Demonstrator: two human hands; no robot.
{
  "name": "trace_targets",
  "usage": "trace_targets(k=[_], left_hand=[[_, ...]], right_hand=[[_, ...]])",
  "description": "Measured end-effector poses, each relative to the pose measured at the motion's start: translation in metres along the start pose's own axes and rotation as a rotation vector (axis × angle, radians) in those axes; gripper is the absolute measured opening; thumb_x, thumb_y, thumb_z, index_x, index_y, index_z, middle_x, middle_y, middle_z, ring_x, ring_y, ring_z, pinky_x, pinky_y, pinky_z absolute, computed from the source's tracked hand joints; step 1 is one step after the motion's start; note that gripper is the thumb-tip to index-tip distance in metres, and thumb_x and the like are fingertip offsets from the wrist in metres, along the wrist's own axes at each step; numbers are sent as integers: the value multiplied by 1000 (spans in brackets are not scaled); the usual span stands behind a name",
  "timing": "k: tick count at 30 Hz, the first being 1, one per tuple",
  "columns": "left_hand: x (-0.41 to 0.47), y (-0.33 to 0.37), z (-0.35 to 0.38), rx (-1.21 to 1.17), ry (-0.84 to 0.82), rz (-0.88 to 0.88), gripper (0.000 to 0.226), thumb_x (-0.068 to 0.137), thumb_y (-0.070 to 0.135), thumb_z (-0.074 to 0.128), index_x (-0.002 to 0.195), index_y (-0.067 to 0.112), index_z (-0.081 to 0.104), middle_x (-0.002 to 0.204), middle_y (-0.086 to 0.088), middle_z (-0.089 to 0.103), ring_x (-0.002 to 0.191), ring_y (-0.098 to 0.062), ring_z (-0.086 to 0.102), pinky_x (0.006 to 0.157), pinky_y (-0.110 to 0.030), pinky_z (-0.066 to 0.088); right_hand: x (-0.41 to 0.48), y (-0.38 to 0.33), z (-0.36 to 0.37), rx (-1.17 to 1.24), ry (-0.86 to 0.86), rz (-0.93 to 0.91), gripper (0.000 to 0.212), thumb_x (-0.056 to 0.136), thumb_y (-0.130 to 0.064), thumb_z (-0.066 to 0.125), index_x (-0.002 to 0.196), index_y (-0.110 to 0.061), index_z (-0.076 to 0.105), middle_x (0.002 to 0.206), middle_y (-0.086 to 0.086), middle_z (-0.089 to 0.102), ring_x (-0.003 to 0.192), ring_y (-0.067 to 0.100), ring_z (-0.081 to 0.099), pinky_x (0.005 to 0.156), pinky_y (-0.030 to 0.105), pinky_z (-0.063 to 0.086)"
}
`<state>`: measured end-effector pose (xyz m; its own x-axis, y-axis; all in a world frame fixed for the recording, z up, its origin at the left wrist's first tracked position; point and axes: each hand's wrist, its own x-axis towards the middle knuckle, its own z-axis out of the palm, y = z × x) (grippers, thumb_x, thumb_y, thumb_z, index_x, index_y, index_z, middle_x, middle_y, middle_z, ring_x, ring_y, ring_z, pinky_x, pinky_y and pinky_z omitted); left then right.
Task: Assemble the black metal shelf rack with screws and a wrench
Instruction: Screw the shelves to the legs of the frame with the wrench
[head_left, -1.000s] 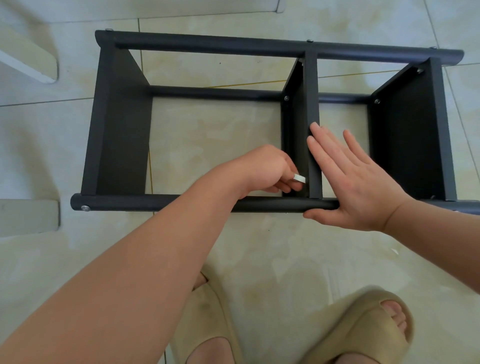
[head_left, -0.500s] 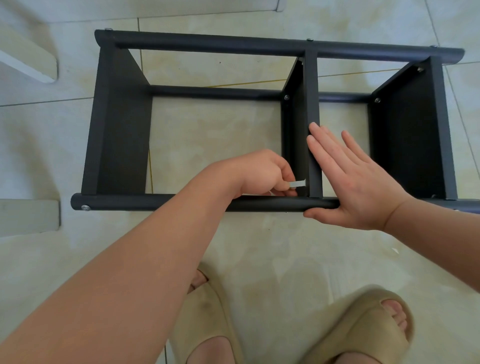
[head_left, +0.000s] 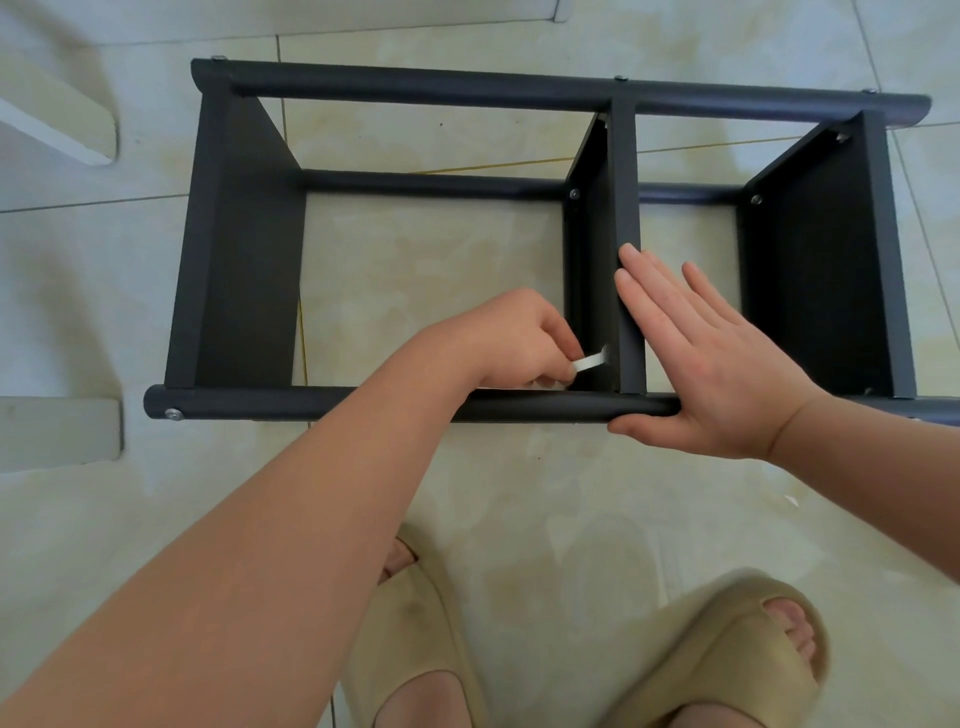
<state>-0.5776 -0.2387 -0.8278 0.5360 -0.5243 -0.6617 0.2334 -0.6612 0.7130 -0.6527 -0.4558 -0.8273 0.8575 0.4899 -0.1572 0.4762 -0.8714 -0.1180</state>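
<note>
Spreading over the whole frame, a glossy cream tiled floor carries the black metal shelf rack, which lies across the upper half with three flat panels standing between long round tubes. Two tan foam slippers, each with a foot in it, sit at the bottom centre and bottom right.

From the lower left a bare forearm reaches to the left hand at the centre. Its grip is clenched on a small flat silver wrench, whose free end points at the lower end of the middle panel, just above the near tube. The right hand lies flat just right of that panel, its grip released. Its fingers are straight along the panel's edge and its thumb lies against the near tube. A small silver screw head shows at the near tube's left end.
</note>
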Motion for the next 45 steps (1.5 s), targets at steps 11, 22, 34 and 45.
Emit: trace_targets(k=[11, 22, 34, 45], left_hand=[[3, 16, 10, -454, 42, -140, 8, 95, 22, 63, 93, 15, 66, 82, 3, 66, 83, -14, 67, 84, -33, 55], [6, 24, 21, -543, 276, -124, 5, 93, 23, 67, 89, 26, 66, 84, 4, 73, 76, -8, 67, 67, -25, 49], [3, 25, 20, -538, 270, -115, 10, 95, 24, 65, 86, 28, 66, 82, 5, 74, 76, -8, 68, 69, -27, 50], [6, 26, 21, -517, 196, -172, 10, 94, 24, 64, 102, 19, 67, 70, 9, 72, 71, -7, 67, 74, -27, 52]], right_hand=[[0, 1, 0, 13, 9, -7, 114, 86, -80, 39, 158, 3, 12, 168, 17, 2, 156, 30, 4, 126, 51, 12], [0, 1, -1, 13, 3, -6, 114, 86, -80, 38, 159, 3, 12, 169, 17, 2, 157, 29, 3, 126, 50, 11], [0, 1, -1, 18, 8, -7, 114, 86, -80, 39, 159, 3, 12, 169, 17, 2, 157, 29, 3, 126, 52, 13], [0, 1, -1, 26, 10, -7, 113, 86, -80, 39, 158, 3, 13, 168, 17, 3, 156, 30, 4, 126, 52, 14]])
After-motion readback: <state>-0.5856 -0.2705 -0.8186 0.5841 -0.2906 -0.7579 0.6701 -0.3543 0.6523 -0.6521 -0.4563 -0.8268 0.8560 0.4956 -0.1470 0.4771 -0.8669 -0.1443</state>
